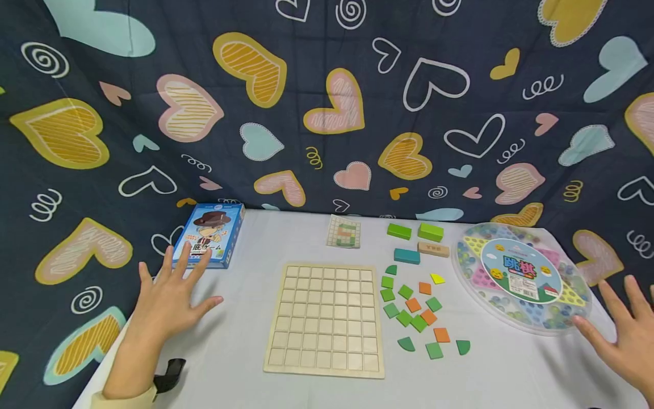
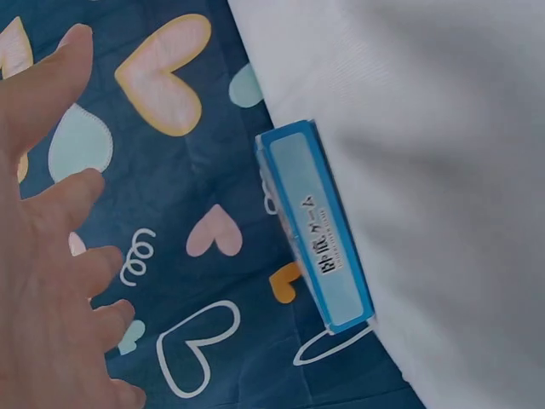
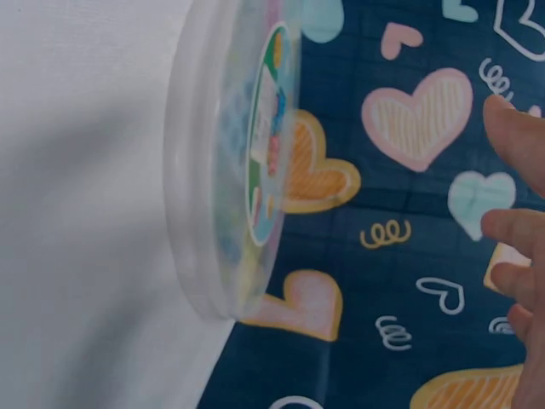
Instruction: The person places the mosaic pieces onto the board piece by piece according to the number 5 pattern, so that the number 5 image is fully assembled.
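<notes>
My left hand (image 1: 171,301), fingers spread and holding nothing, hovers over the left of the table, nearest the blue card-game box (image 1: 212,236). In the left wrist view that box (image 2: 315,226) shows its narrow side, apart from the fingers. My right hand (image 1: 625,335) is spread at the right edge, partly out of the head view, beside the round Chinese checkers box (image 1: 572,267). The right wrist view shows this clear case (image 3: 192,170) edge-on, apart from the fingers. Between the hands lies a wooden grid board (image 1: 324,321).
Right of the board lie several green and orange square tiles (image 1: 434,350), green quarter-round pieces (image 1: 406,344) and a yellow piece (image 1: 437,278). Behind them are green blocks (image 1: 431,232), a teal block (image 1: 406,256) and a wooden block (image 1: 433,249). A pattern card (image 1: 344,232) lies behind the board.
</notes>
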The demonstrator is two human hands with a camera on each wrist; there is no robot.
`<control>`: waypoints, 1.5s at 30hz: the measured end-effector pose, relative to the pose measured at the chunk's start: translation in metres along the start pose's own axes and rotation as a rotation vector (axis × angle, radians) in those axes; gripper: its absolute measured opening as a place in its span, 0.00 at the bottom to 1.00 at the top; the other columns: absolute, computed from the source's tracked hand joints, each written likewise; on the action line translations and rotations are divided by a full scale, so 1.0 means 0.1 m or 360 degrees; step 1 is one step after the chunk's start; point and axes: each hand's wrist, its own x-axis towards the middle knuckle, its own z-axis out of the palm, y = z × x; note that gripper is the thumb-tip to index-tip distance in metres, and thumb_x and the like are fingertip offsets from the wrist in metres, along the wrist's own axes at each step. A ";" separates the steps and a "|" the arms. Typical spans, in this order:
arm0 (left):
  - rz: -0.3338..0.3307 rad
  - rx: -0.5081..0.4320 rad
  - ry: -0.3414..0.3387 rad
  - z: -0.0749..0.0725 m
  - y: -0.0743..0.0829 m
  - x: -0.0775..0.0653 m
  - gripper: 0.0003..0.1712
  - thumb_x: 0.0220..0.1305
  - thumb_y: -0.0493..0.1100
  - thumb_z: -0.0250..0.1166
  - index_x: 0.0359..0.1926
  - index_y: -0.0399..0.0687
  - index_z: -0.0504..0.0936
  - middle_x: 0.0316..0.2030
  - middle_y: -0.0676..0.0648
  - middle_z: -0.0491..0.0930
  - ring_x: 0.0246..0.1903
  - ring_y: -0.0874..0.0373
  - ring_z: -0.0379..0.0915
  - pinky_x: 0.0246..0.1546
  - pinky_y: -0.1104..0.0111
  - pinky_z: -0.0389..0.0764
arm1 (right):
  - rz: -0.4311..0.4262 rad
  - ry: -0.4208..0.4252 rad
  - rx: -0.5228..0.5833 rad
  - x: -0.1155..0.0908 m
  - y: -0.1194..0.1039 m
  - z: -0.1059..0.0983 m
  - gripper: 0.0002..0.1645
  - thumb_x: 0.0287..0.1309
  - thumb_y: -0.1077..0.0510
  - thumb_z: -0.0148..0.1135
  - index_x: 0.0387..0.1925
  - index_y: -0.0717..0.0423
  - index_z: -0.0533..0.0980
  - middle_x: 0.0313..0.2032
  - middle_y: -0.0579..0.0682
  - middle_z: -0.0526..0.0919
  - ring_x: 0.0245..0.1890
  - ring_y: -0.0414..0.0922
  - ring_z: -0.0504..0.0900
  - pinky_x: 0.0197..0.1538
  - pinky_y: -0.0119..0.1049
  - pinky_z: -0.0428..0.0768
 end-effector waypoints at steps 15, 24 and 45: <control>0.0438 -0.0494 -0.0116 0.26 0.44 0.10 0.52 0.49 0.66 0.67 0.73 0.64 0.54 0.72 0.39 0.52 0.69 0.36 0.50 0.62 0.32 0.48 | -0.0214 -0.0199 0.0410 0.23 -0.63 0.23 0.35 0.59 0.51 0.62 0.63 0.61 0.65 0.61 0.68 0.66 0.62 0.69 0.61 0.59 0.69 0.58; 0.0634 -0.1174 -0.0589 0.57 0.82 0.21 0.49 0.48 0.53 0.73 0.71 0.58 0.61 0.72 0.39 0.51 0.72 0.39 0.43 0.67 0.37 0.44 | -0.0276 -0.0741 0.1107 0.74 -1.72 1.02 0.25 0.61 0.57 0.61 0.58 0.63 0.72 0.54 0.62 0.78 0.54 0.58 0.77 0.54 0.53 0.78; 0.0675 -0.1162 -0.0674 0.77 0.76 0.23 0.50 0.47 0.58 0.72 0.70 0.49 0.63 0.74 0.44 0.48 0.73 0.40 0.34 0.69 0.41 0.38 | -0.0375 -0.0791 0.0787 0.99 -2.34 1.37 0.11 0.54 0.62 0.65 0.40 0.60 0.78 0.39 0.54 0.80 0.37 0.45 0.78 0.39 0.38 0.80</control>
